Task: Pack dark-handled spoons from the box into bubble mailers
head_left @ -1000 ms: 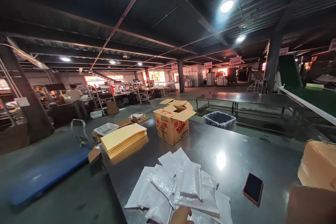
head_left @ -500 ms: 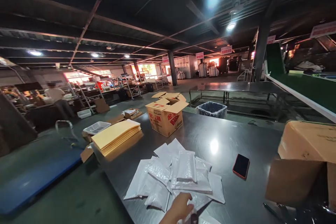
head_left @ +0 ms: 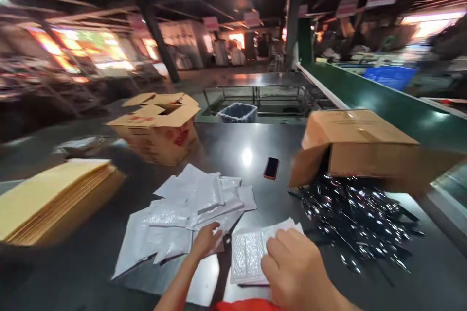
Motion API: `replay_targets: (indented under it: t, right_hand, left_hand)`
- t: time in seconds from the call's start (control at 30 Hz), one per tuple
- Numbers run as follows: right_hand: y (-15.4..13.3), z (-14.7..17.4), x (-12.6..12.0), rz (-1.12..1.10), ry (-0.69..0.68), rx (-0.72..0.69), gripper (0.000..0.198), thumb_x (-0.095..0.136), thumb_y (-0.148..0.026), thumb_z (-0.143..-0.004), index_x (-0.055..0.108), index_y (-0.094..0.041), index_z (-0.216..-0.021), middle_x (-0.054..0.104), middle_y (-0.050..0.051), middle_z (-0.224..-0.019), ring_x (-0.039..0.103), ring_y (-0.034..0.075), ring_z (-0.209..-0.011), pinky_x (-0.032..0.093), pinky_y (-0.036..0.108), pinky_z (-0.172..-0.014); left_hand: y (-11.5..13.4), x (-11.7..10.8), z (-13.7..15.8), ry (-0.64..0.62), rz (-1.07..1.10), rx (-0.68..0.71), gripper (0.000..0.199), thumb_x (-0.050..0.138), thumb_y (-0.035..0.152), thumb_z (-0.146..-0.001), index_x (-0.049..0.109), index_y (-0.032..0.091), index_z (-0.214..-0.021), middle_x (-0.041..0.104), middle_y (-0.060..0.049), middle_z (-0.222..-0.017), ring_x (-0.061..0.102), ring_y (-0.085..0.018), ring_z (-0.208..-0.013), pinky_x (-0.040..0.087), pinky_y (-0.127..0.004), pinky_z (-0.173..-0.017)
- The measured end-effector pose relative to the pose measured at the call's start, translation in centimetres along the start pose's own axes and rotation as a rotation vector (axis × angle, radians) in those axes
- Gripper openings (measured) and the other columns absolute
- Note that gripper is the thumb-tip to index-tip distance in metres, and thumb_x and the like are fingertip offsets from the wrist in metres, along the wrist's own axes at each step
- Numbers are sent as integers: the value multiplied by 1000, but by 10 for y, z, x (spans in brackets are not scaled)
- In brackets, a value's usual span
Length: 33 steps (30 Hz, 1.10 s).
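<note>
Left of the white bubble mailer (head_left: 251, 252), the left hand (head_left: 206, 239) is resting on the heap of white mailers (head_left: 189, 204), its fingertips buried, so its grip is unreadable. The right hand (head_left: 297, 272) is clamping down on the mailer's right edge, hiding that corner. Right of the mailer, blurred dark shiny packets (head_left: 357, 214) are spilling from a tipped cardboard box (head_left: 359, 143).

Bare table (head_left: 233, 148) ahead; phone (head_left: 271, 168), tipped box (head_left: 355, 143) flank it.

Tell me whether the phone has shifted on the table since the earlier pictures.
Cannot tell: the phone lies right of the white mailers as before, but the camera swung, so small shifts are hidden.
</note>
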State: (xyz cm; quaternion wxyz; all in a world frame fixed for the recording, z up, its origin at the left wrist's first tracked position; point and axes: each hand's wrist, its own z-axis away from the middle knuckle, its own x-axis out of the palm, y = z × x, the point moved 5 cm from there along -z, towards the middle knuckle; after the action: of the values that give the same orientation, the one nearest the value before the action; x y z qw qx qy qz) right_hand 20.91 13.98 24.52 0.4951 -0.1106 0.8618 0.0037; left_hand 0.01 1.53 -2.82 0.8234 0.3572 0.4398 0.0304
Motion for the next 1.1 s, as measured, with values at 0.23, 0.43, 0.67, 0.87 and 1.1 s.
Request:
replay_targets:
  t: [0.23, 0.43, 0.67, 0.87, 1.1]
  right_hand:
    - [35, -1, 34, 165, -271, 130, 19, 59, -3, -71, 57, -19, -60, 57, 3, -60, 43, 16, -59, 20, 32, -54]
    - [35, 3, 49, 76, -386, 239, 17, 58, -3, -72, 61, -18, -66, 59, 2, -64, 45, 15, -61, 26, 30, -55]
    - [36, 14, 55, -53, -258, 332, 21, 57, -2, -77, 63, -19, -68, 61, 1, -66, 50, 15, -64, 32, 30, -58]
    - [31, 31, 77, -103, -220, 380, 17, 58, -3, -80, 66, -19, -80, 66, -1, -74, 55, 15, -72, 37, 28, -63]
    - [21, 44, 88, 95, -182, 315, 11, 60, -9, -85, 64, -19, -86, 64, 3, -77, 56, 20, -75, 37, 32, -59]
  left_hand:
    - [-1, -12, 8, -36, -45, 78, 48, 41, 42, -84, 67, 13, -112, 73, -19, -123, 74, -30, -100, 55, -40, -92]
    - [35, -27, 21, 53, -61, 162, 54, 40, 46, -82, 68, 12, -113, 73, -21, -121, 71, -34, -105, 53, -47, -95]
    - [94, -42, 34, 176, -17, 331, 51, 42, 50, -87, 68, 17, -115, 73, -17, -120, 68, -34, -111, 53, -49, -96]
    - [150, -61, 65, 462, 84, 538, 44, 46, 45, -93, 64, 15, -119, 65, -19, -133, 61, -33, -123, 53, -50, -99]
    - [208, -84, 99, 660, 161, 759, 31, 53, 32, -95, 62, 19, -121, 66, -14, -129, 61, -26, -123, 54, -45, -102]
